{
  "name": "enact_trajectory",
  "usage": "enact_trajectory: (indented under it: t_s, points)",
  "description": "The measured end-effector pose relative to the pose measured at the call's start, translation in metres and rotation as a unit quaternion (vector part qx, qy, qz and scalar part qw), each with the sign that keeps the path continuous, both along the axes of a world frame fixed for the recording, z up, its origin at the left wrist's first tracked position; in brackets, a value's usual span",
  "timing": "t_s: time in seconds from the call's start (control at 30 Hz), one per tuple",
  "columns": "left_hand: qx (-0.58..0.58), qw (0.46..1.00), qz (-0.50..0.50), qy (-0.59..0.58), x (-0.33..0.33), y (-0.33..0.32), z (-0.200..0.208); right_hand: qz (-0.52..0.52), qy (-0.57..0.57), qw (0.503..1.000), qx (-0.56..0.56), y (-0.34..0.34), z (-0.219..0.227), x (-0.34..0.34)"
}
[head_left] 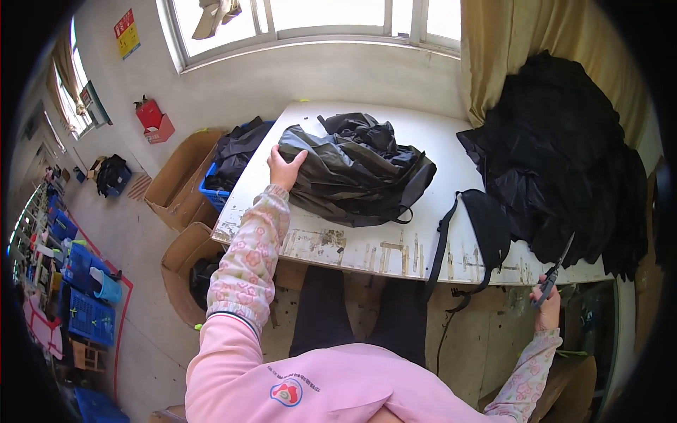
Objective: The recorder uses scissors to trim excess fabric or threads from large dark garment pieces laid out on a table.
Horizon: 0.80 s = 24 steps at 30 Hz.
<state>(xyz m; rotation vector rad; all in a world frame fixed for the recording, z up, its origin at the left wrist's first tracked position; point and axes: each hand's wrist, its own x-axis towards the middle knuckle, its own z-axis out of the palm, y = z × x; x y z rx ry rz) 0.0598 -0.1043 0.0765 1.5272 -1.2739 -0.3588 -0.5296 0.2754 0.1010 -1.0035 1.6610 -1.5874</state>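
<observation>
A crumpled black fabric piece point(352, 173), thin and slightly shiny, lies on the white table point(381, 247). My left hand point(285, 168) grips its left edge, thumb on top and the other fingers partly hidden. Off the table's front right edge, my right hand point(546, 307) is closed round the dark handles of a pair of scissors point(550, 278), blades pointing up and away from me. Between the hands, a black piece with straps point(483, 229) hangs partly over the front edge. Just beyond the scissors rises a large heap of black fabric point(557, 148).
Cardboard boxes point(180, 176) and a blue crate point(214, 190) holding dark fabric stand left of the table. A beige curtain point(486, 56) hangs behind the heap, beside the window. Blue baskets point(92, 317) line the far left floor. The table's front edge is worn and marked.
</observation>
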Motion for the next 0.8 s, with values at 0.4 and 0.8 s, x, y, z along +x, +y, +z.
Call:
enact_trajectory:
  t_s: [0.4, 0.8]
  points:
    - [-0.088, 0.922, -0.373, 0.059, -0.018, 0.088, 0.089, 0.182, -0.031, 0.982, -0.049, -0.227, -0.024, 0.192]
    - [0.178, 0.901, -0.209, 0.336, 0.078, 0.276, -0.129, 0.182, -0.064, 0.981, -0.017, -0.259, -0.087, 0.238]
